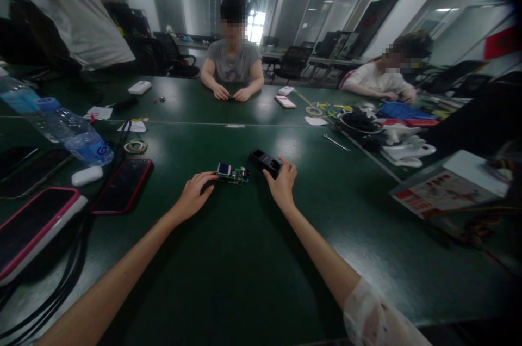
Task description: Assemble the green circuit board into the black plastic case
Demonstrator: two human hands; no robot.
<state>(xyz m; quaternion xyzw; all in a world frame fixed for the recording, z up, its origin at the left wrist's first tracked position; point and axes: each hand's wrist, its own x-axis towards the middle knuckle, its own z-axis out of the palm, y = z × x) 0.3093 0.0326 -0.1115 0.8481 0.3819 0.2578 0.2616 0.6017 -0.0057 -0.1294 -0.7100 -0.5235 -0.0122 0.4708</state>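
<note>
On the green table, a small circuit board (235,174) with a little square screen lies near the middle. My left hand (196,193) touches the board's left end with its fingertips, thumb a little apart and the palm over the table. To the right of the board is a black plastic case (263,161), tilted away toward the left. The fingers and thumb of my right hand (283,180) grip its right end. A narrow gap separates board and case.
Phones (122,185), bottles (87,142), a white case (87,175) and black cables crowd the left. A wrench (336,143), cable coils, white gloves (408,147) and a metal box (452,183) are at right. People sit across the table (183,101).
</note>
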